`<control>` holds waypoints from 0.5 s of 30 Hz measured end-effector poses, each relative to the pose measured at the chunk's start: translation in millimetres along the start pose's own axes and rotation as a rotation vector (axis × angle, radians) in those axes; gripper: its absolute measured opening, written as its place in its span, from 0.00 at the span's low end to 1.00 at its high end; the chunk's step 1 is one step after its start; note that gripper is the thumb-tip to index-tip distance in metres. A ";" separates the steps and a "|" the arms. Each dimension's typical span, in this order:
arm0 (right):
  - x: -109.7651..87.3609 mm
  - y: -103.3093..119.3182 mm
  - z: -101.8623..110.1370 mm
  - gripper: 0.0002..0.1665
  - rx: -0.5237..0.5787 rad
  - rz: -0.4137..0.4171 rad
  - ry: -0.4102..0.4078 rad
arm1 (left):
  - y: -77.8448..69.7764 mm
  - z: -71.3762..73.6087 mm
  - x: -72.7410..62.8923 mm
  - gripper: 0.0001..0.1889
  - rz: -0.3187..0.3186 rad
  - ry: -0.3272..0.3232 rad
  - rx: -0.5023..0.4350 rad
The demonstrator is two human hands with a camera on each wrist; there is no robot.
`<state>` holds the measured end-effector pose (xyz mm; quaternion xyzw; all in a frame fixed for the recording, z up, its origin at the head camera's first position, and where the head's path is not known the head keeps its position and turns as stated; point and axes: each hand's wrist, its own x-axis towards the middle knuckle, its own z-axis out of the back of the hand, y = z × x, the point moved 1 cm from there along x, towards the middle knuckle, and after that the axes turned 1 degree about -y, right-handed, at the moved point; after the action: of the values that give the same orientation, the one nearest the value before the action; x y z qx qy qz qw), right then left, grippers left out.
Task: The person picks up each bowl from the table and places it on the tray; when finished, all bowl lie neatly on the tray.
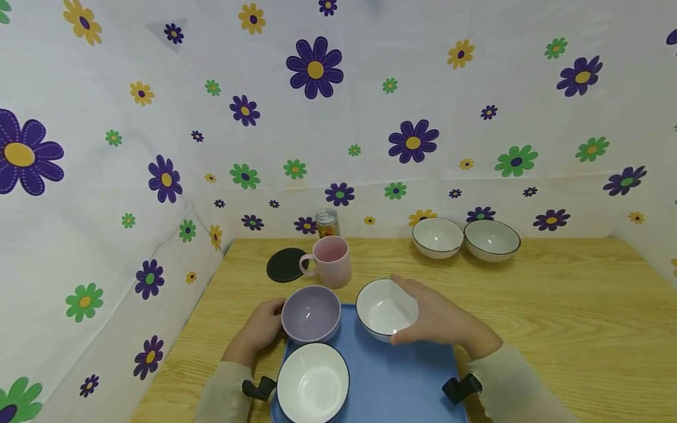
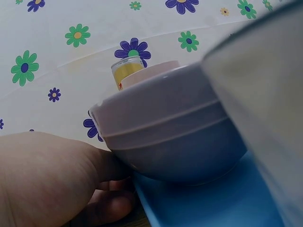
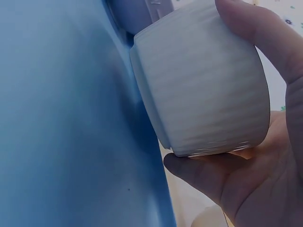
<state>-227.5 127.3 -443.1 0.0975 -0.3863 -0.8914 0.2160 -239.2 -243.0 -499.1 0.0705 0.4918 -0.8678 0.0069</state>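
Note:
My right hand (image 1: 431, 311) grips a white bowl with a dark rim (image 1: 383, 308) from its right side, thumb and fingers spread around it. Ribbed outer walls of this white bowl (image 3: 203, 85) show in the right wrist view, over the edge of the blue tray (image 1: 394, 382). A purple bowl (image 1: 311, 314) sits at the tray's far left corner. Beside it is my left hand (image 1: 261, 329), close against its left side and the tray edge; its fingertips are partly hidden. Another white bowl (image 1: 313, 382) stands in front of the purple one.
Behind the tray stand a pink mug (image 1: 332, 264), a can (image 1: 327, 223) and a black round coaster (image 1: 287, 264). Two more white bowls, one on the left (image 1: 438, 238) and one on the right (image 1: 492, 241), stand at the back of the wooden table (image 1: 571, 305). A flowered cloth (image 1: 359, 117) hangs behind.

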 end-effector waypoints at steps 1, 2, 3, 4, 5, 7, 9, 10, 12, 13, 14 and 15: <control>0.2 -0.4 -0.7 0.74 0.001 0.001 0.001 | 0.1 0.0 -0.1 0.11 -0.002 0.001 -0.001; 0.3 -0.9 -1.4 0.74 0.003 0.002 0.001 | 0.2 0.0 -0.1 0.11 -0.003 0.002 -0.002; 0.4 -1.3 -2.1 0.74 0.005 0.003 0.000 | 0.2 0.0 -0.2 0.11 -0.006 0.002 -0.002; 0.5 -1.6 -3.0 0.74 0.006 0.005 0.000 | 0.7 0.0 0.0 0.11 -0.007 0.003 -0.003; 0.6 -1.9 -4.0 0.74 0.008 0.006 0.002 | 1.1 0.0 -0.1 0.11 -0.007 0.002 -0.003; 0.5 -1.9 -6.0 0.75 0.014 0.006 0.008 | 1.8 -0.1 0.0 0.10 -0.006 0.004 -0.007; 0.4 -1.2 -7.5 0.75 0.013 0.001 0.015 | 2.7 -0.2 0.4 0.10 -0.010 0.007 -0.004; 0.5 -0.6 -8.1 0.75 0.012 -0.003 0.017 | 3.0 -0.3 0.7 0.10 -0.013 0.010 -0.005; 0.4 1.1 -8.7 0.75 0.009 -0.012 0.020 | 2.9 -0.3 1.1 0.09 -0.024 0.014 -0.005; 0.5 2.1 -9.1 0.75 0.005 -0.016 0.022 | 2.8 -0.1 1.2 0.09 -0.031 0.016 -0.004; 0.6 3.3 -9.4 0.75 0.004 -0.018 0.022 | 2.7 0.0 1.3 0.09 -0.037 0.016 -0.004; 0.6 4.3 -9.7 0.74 0.003 -0.017 0.023 | 2.6 0.1 1.5 0.09 -0.042 0.017 -0.007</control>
<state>-223.4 118.1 -446.5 0.1113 -0.3843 -0.8915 0.2126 -240.5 -244.4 -501.4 0.0676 0.4962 -0.8654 -0.0154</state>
